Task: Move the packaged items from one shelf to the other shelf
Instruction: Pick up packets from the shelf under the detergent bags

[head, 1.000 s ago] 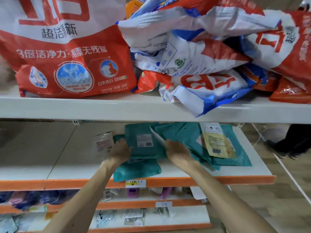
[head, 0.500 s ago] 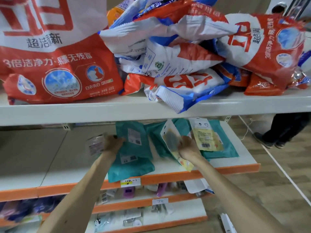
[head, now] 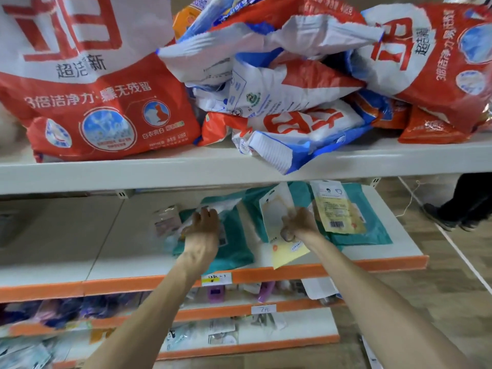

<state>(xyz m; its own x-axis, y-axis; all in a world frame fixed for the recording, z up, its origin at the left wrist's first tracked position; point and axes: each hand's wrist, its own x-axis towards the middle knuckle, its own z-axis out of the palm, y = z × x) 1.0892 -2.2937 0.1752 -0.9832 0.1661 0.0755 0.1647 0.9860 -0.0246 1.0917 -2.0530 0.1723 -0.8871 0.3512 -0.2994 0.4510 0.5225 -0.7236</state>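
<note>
Clamping right hand (head: pixel 300 222) fingers on a yellow-white packet (head: pixel 277 209); left hand (head: pixel 203 226) fingers untellable, below a 超洁新 bag (head: pixel 87 107).

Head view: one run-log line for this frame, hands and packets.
stage: picking at middle shelf | right hand: pinches white-and-yellow packet, tilted up | left hand: on teal packets, grip blurred | shelf above: detergent bags

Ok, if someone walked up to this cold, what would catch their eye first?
Most likely the heap of red, white and blue detergent bags crowding the top shelf, with one big red bag standing at its left end. Next come the two hands on the orange-edged shelf below. The right hand grips a white and yellow packet, and the left hand is on the teal packets, its grip too blurred to tell.
</note>
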